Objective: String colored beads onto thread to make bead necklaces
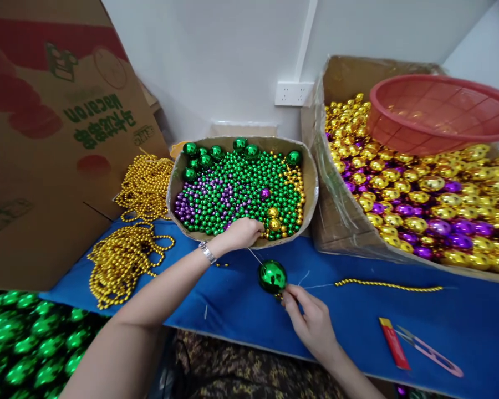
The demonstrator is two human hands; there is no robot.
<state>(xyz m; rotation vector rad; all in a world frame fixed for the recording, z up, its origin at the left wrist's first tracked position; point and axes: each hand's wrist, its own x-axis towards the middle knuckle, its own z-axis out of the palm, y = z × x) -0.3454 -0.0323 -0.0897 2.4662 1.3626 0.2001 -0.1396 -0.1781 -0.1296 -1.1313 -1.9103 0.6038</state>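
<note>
My left hand [244,231] is closed at the front rim of a cardboard box of beads [312,208], beside some gold beads [273,219]; what its fingertips hold is hidden. A thin pale thread or needle [255,256] runs from under that hand to a large shiny green ball bead [272,276]. Over the blue cloth, my right hand [310,316] pinches this ball at its lower right side, where tiny gold beads show. Small green, purple and gold beads fill the box, with several large green balls [240,145] along its back.
Gold bead strands [120,260] lie left on the blue cloth [336,327]. A short gold strand [388,285], red-yellow packet [394,343] and pink-handled thread snips [434,353] lie right. A carton [328,221] of gold and purple beads holds a red basket [432,119]. A tall carton [45,166] stands left.
</note>
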